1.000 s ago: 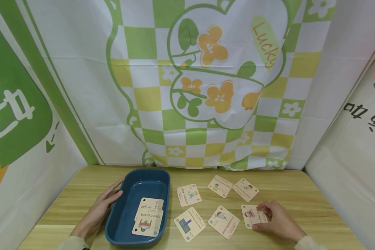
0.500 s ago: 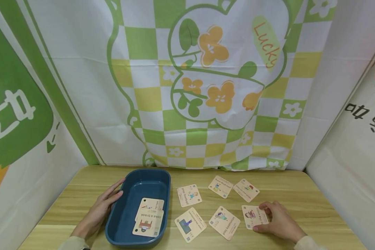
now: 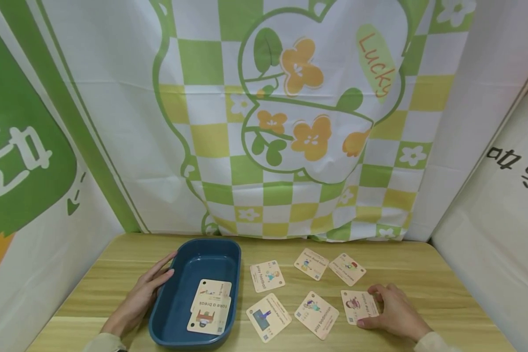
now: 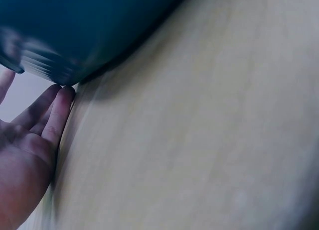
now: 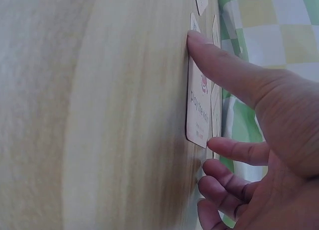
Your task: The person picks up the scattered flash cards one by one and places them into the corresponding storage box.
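Observation:
My left hand (image 3: 140, 296) rests against the left side of a dark blue tray (image 3: 159, 318), its fingers extended. In the left wrist view, straight fingertips touch the outside of the tray (image 4: 99, 26). Two cards overlap inside it, the upper one a "take a break" card (image 3: 209, 315). On the right, my right hand (image 3: 395, 313) pinches a "play the violin" card (image 3: 352, 308) by its edges, between thumb and index finger. The right wrist view shows that violin card (image 5: 197, 108) close over the tabletop, the other fingers curled beside it.
Between tray and right hand lie a "play football" card (image 3: 267, 276), a card with a blue picture (image 3: 268, 317) and a "play badminton" card (image 3: 317, 315). Two more cards, including one at the back right (image 3: 347, 269), lie behind. A checkered cloth (image 3: 277, 215) hangs behind the wooden table (image 3: 127, 259).
The view has shifted very slightly. Both hands, the tray and the cards otherwise keep their places, and my right hand holds the violin card throughout.

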Action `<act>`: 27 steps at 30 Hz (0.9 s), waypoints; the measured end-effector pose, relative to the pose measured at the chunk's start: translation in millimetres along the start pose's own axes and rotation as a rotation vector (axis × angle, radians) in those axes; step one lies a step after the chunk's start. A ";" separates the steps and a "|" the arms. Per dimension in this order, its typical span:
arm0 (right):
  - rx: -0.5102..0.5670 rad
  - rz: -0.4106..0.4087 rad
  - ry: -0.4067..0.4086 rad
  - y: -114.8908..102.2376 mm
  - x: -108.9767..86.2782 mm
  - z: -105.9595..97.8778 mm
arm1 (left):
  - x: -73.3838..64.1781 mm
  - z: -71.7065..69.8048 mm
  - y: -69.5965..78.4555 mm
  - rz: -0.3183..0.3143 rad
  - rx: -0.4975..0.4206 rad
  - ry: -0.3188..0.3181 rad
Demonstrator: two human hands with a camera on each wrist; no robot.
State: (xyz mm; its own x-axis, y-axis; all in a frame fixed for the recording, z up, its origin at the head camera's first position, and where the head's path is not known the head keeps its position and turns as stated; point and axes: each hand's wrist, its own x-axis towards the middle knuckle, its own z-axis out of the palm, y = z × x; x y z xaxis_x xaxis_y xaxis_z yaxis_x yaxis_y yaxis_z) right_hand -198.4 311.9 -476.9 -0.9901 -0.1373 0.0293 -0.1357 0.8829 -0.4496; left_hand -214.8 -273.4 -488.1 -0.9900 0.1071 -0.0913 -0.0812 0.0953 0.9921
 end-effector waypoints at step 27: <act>0.024 0.068 -0.057 -3.5 13.1 -4.9 | -0.3 -0.8 -0.4 -0.006 -0.003 -0.021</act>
State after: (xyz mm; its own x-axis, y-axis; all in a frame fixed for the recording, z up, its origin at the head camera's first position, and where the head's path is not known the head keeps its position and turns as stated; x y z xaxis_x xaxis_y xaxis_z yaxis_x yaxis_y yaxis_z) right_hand -211.1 309.2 -470.6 -0.9933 -0.1033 -0.0521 -0.0669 0.8801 -0.4700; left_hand -214.6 -274.3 -488.4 -0.9870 0.1269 -0.0991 -0.0877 0.0926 0.9918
